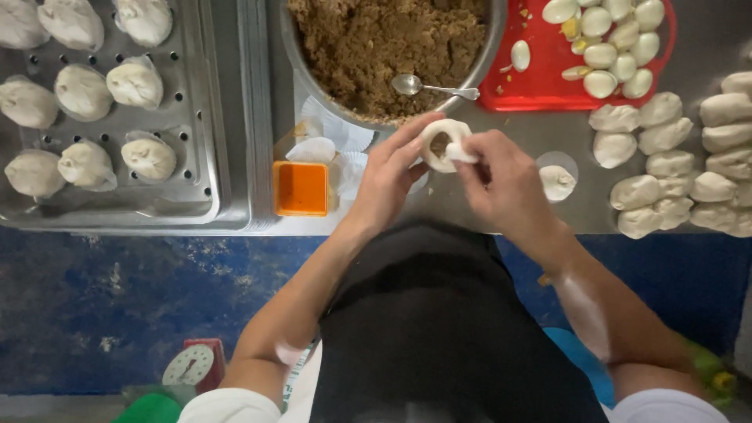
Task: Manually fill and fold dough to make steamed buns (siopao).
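Steel countertop [540,133] fills the upper part of the head view, with a blue floor below its near edge and the person's dark apron between the forearms.

At the middle, just above that edge, both hands hold a round dough wrapper [445,143] with brown filling showing in its open centre. The left hand [389,176] cups it from the left, fingers long and only loosely curled along its rim. The right hand [501,182] pinches the right side of the rim between thumb and fingertips, a narrow, closed grip on the dough.

Right behind the wrapper stands a big metal bowl [478,55] of brown crumbly filling, a spoon [427,86] lying at its near rim. Left of the hands sit a small orange square container [301,189] and some white paper liners [317,149], touching or nearly so. Right of the right hand lies one dough piece on a paper round [557,180]. Farther right, a heap of plain dough lumps [666,168] runs to the picture's edge, and behind it a red tray [540,78] holds peeled egg halves.

On the far left a perforated metal tray [192,149] carries shaped white buns. Bare steel is left only in a narrow strip around the hands; the bowl closes it off behind.
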